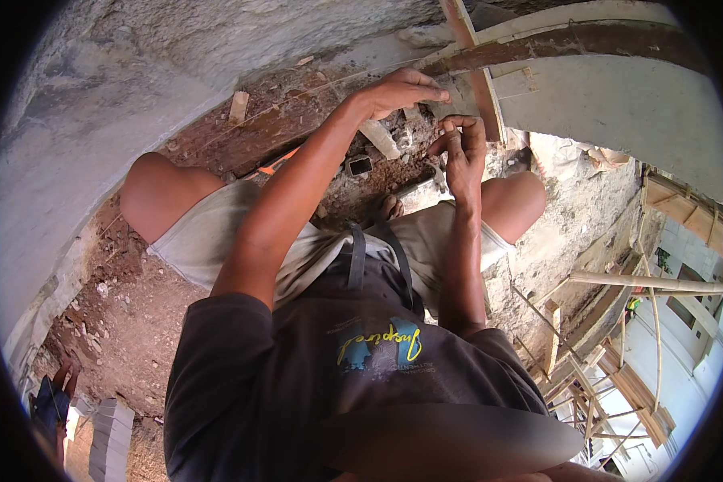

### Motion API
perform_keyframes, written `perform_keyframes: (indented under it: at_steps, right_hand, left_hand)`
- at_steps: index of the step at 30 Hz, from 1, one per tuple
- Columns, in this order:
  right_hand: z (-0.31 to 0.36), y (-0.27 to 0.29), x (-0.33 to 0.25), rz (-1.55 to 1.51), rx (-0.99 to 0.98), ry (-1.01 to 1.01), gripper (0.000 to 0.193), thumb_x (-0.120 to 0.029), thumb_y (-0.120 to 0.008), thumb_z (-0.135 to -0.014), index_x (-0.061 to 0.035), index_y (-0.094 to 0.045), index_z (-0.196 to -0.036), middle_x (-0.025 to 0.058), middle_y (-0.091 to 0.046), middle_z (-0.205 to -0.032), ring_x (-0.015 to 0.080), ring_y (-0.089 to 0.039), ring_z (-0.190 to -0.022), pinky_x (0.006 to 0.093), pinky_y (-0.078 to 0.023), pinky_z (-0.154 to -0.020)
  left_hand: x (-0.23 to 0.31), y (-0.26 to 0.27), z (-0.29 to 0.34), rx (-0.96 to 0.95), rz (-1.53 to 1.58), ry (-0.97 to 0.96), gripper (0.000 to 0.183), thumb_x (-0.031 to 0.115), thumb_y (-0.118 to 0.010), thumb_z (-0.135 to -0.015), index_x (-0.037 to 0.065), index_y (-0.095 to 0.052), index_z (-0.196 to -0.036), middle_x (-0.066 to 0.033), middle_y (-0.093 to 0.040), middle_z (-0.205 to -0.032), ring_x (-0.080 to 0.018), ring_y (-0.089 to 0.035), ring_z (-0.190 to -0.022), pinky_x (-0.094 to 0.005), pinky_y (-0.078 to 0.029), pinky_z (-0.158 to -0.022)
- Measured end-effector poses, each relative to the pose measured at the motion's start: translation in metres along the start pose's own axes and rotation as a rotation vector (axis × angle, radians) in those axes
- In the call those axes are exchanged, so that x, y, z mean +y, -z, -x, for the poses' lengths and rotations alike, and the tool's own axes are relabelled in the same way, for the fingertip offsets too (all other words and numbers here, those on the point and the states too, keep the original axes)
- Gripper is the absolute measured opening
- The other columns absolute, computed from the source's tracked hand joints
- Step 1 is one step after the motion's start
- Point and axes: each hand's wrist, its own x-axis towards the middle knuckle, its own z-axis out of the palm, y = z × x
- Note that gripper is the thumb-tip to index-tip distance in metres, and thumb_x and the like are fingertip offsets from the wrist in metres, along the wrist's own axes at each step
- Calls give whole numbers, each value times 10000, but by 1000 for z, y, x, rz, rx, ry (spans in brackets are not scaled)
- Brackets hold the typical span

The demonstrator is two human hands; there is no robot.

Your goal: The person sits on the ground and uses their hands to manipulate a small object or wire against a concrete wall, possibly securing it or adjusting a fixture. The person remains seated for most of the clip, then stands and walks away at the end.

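Observation:
My left hand [402, 92] reaches over the rubble beside an upright wooden plank [488, 106]. Its fingers point right and bend together at the tips; whatever they hold is too small to make out. Just below and to the right, my right hand [463, 153] is raised with thumb and fingers pinched near the plank's lower end. Anything in that pinch cannot be made out either. A thin line [317, 90] stretches across the dirt toward the plank. Beneath my hands lie a pale broken strip [380, 139] and a square hollow tube end [360, 166].
A rough grey wall [136, 88] rises at the left. A curved brown beam [586, 42] crosses a grey panel [618, 100] at the upper right. Bamboo poles [651, 281] stand at the right. An orange item [279, 161] lies by my left forearm. Another person's leg [62, 376] shows lower left.

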Motion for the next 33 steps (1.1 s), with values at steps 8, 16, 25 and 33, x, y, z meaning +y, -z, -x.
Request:
perform_keyframes:
  at_steps: [8,16,25,33]
  right_hand:
    - [-8,-3,-1,174,-46,-72,153,-171,-628,-1069,-39,-577,-1126,70,-646,-943,114,-608,-617,263,-497,-601]
    - [-1,-6,-3,-51,44,74,67,-97,-593,-1075,-47,-574,-1115,76,-659,-977,117,-600,-616,263,-504,-596]
    - [0,3,-8,191,-44,-68,155,-200,-631,-1072,-64,-584,-1127,17,-619,-710,86,-590,-650,249,-430,-582]
    - [-4,-10,-4,137,-79,-45,104,-135,-618,-1065,-69,-581,-1137,11,-605,-730,94,-580,-642,262,-454,-605]
  left_hand:
    - [-2,-13,-1,79,-151,-27,347,379,-720,-1004,93,-783,-1190,-69,-757,-1179,-189,-652,-1141,-403,-478,-964]
    - [-1,-18,16,160,145,-54,351,388,-692,-1025,87,-782,-1183,-9,-726,-982,-71,-624,-776,-271,-471,-628]
    - [-11,-30,1,256,193,-73,318,332,-635,-1064,42,-749,-1124,-19,-721,-930,-79,-577,-709,-255,-427,-602]
    - [-12,-47,3,378,457,-81,252,283,-576,-1082,53,-604,-1181,-57,-684,-924,-112,-496,-682,-279,-426,-647]
